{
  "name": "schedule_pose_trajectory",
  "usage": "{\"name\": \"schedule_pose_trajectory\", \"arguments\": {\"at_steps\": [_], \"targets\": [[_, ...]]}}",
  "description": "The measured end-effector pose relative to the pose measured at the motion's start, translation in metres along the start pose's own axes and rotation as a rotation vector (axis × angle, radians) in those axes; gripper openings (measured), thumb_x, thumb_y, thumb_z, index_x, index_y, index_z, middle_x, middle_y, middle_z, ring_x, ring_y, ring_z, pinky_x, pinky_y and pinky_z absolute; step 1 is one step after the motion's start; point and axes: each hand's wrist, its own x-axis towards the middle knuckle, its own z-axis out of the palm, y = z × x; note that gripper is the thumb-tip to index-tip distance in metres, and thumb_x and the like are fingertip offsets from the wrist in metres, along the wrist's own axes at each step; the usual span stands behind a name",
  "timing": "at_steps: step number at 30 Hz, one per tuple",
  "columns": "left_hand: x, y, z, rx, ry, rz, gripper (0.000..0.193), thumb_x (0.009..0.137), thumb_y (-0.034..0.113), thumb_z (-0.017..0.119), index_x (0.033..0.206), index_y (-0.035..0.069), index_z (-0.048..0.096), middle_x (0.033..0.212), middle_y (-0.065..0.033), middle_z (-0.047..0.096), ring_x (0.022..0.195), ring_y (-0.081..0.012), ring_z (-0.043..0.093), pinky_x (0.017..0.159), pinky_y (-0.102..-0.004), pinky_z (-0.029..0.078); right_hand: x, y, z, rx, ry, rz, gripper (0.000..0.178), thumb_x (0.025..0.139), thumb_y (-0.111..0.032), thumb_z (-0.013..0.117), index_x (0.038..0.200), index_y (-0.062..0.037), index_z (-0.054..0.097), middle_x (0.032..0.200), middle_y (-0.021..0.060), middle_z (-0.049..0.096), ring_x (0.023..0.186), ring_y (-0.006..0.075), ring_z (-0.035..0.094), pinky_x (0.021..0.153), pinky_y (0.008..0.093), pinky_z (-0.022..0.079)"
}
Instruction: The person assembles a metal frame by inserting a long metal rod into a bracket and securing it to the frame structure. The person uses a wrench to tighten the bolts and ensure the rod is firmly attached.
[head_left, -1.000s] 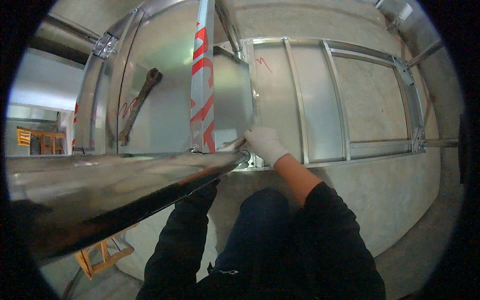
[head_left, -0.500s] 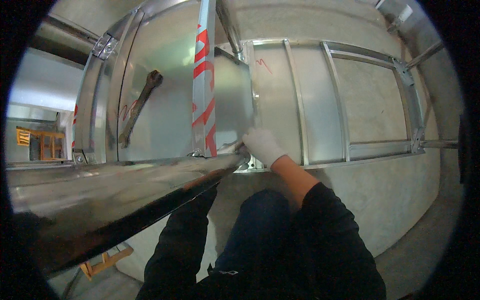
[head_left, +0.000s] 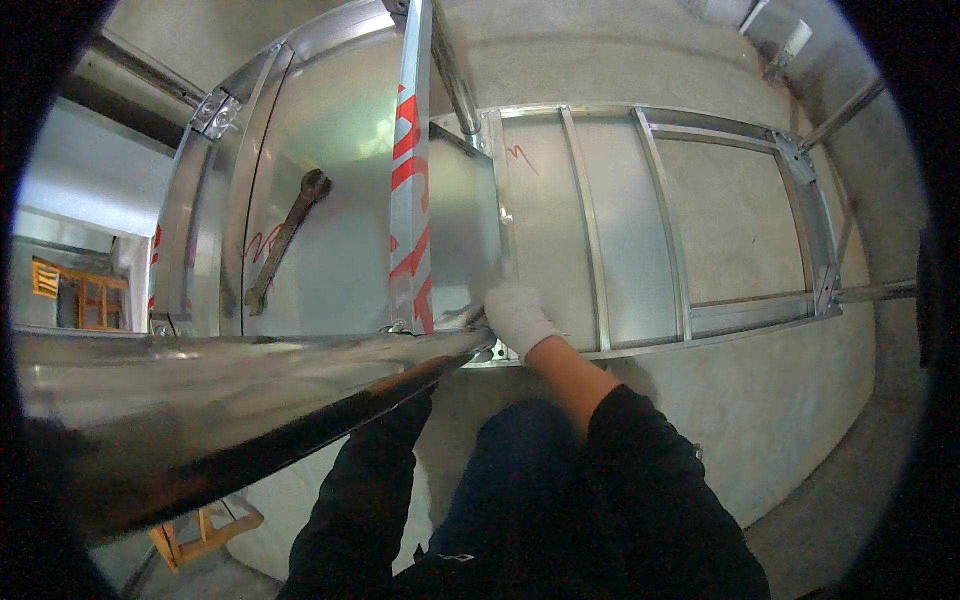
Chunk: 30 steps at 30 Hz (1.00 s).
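Observation:
My right hand (head_left: 515, 318), in a white glove, is closed beside the end of a long shiny metal pole (head_left: 250, 370). Its fingers curl in toward the pole's far end, and whatever they hold is hidden. Just under that hand lies a corner of a metal frame (head_left: 500, 352) with small holes. My left sleeve (head_left: 360, 480) reaches up beneath the pole, which hides the left hand. A dark, worn wrench (head_left: 290, 240) rests on the metal sheet (head_left: 350, 240) to the left.
A metal post with red and white stripes (head_left: 408, 190) rises left of my right hand. Ladder-like metal framing (head_left: 595, 230) stretches right over a concrete surface (head_left: 740, 220). Wooden stools (head_left: 205, 535) stand low at the left. Upright tubes (head_left: 455, 80) stand at the far side.
The whole view has shifted slightly, so the framing sits lower in the picture. My right hand stays closed at the pole's end, and the wrench lies where it was.

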Motion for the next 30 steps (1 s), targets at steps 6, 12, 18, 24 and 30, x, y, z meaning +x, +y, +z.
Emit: {"name": "schedule_pose_trajectory", "arguments": {"at_steps": [6, 12, 18, 24, 30], "targets": [[0.016, -0.034, 0.006, -0.176, -0.080, 0.119, 0.059, 0.087, 0.033, 0.073, 0.134, 0.007, 0.050, 0.109, -0.0126, 0.069, 0.090, -0.0186, 0.064, 0.083, -0.0360, 0.051, -0.012, 0.002, -0.010, -0.016, 0.091, -0.147, 0.021, 0.091, -0.015, 0.056, 0.102, -0.0072, 0.072, 0.105, 0.0146, 0.069, 0.098, 0.0320, 0.069, 0.079, 0.0429, 0.057], [0.013, -0.023, 0.001, -0.074, -0.067, 0.097, 0.059, 0.087, 0.033, 0.073, 0.135, 0.008, 0.049, 0.110, -0.0129, 0.069, 0.091, -0.0184, 0.064, 0.083, -0.0358, 0.051, -0.004, -0.005, -0.017, 0.039, -0.061, 0.009, 0.020, 0.091, -0.015, 0.055, 0.102, -0.0066, 0.070, 0.105, 0.0150, 0.066, 0.096, 0.0320, 0.069, 0.078, 0.0434, 0.057], [0.003, -0.014, -0.002, -0.057, -0.066, 0.085, 0.060, 0.087, 0.033, 0.073, 0.135, 0.008, 0.049, 0.110, -0.0132, 0.068, 0.092, -0.0183, 0.064, 0.084, -0.0357, 0.051, -0.009, 0.008, 0.004, 0.018, 0.124, -0.163, 0.020, 0.091, -0.015, 0.055, 0.100, -0.0072, 0.071, 0.104, 0.0150, 0.067, 0.095, 0.0318, 0.069, 0.077, 0.0432, 0.057], [0.002, -0.008, -0.004, -0.043, -0.081, 0.087, 0.060, 0.087, 0.033, 0.073, 0.136, 0.008, 0.049, 0.111, -0.0135, 0.068, 0.093, -0.0181, 0.063, 0.085, -0.0356, 0.051, -0.005, 0.000, -0.015, -0.004, -0.027, -0.022, 0.020, 0.090, -0.015, 0.056, 0.101, -0.0073, 0.071, 0.106, 0.0150, 0.067, 0.097, 0.0312, 0.069, 0.077, 0.0426, 0.057], [0.000, -0.005, -0.007, -0.053, -0.091, 0.084, 0.061, 0.087, 0.033, 0.073, 0.136, 0.008, 0.048, 0.112, -0.0138, 0.068, 0.094, -0.0179, 0.063, 0.085, -0.0355, 0.051, -0.008, 0.002, -0.011, -0.028, 0.034, -0.087, 0.021, 0.091, -0.016, 0.057, 0.102, -0.0077, 0.072, 0.108, 0.0146, 0.067, 0.098, 0.0311, 0.069, 0.079, 0.0430, 0.057]]}}
